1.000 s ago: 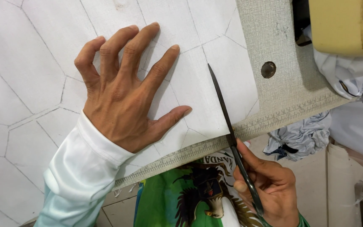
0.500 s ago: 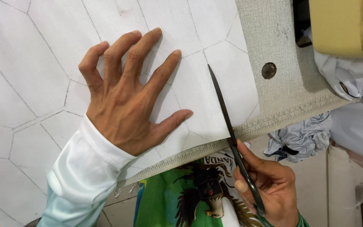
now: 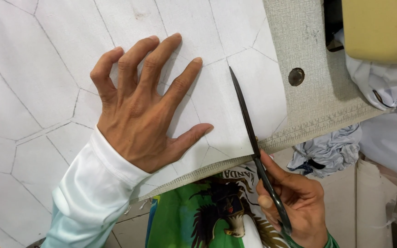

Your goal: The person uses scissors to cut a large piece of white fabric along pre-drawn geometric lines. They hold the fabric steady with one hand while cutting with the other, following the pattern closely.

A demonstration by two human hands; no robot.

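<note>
My left hand (image 3: 138,119), fingers spread, presses white fabric (image 3: 37,69) on the grey table (image 3: 313,105); right hand (image 3: 295,202), fingers curled around black scissors (image 3: 253,138) at the table's edge.

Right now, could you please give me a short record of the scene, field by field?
left hand: spread flat on the white sheet, pressing it down
right hand: holds black scissors
scissors: blades nearly closed, lying over the sheet's right part
sheet: marked with pencilled hexagon lines
table: grey textured top with a round hole
beside table: crumpled white cloth
</note>
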